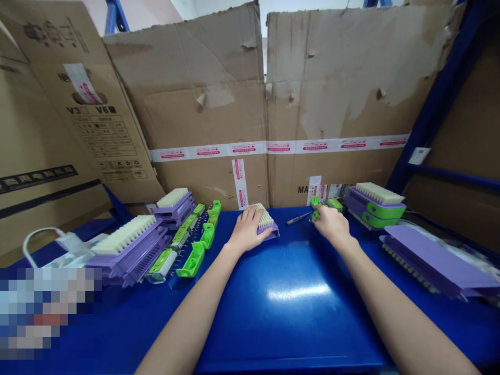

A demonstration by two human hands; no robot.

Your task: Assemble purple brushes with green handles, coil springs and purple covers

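Observation:
My left hand (248, 229) lies over a purple brush head (269, 229) with cream bristles facing up, its fingers across the top and the thumb along the near side. My right hand (332, 225) is closed at the fingertips on a small bright green plastic piece (315, 201) near the back of the table. My fingers partly hide that piece. Between the two hands lies a thin screwdriver (298, 219). Just behind my right hand sits a green-and-clear part (335, 204).
Purple brush heads (128, 245) stand at left beside rows of green-and-clear parts (180, 237) and green end pieces (193, 260). At right are stacked brushes (375, 200) and a bristles-down purple one (437, 255). Cardboard (203, 114) walls the back of the blue table (289, 333).

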